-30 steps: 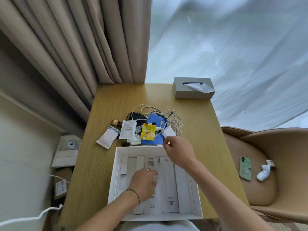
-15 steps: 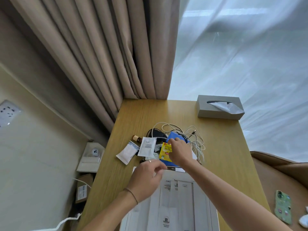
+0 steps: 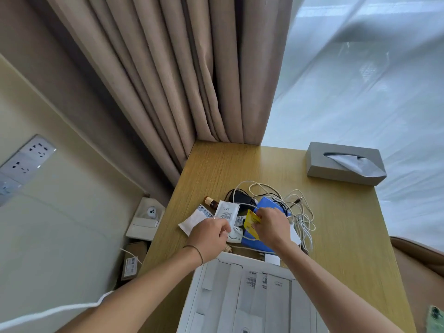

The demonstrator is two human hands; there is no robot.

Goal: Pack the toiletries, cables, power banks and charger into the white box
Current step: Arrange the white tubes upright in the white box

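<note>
The right hand (image 3: 270, 228) pinched the light, floppy yellow sachet (image 3: 251, 222) by its edge at the pile's six o'clock, while the left hand (image 3: 211, 233) gripped a white sachet (image 3: 227, 212).

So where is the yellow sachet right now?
In the head view, the yellow sachet is mid-table, pinched by the right hand over the blue power bank.
</note>
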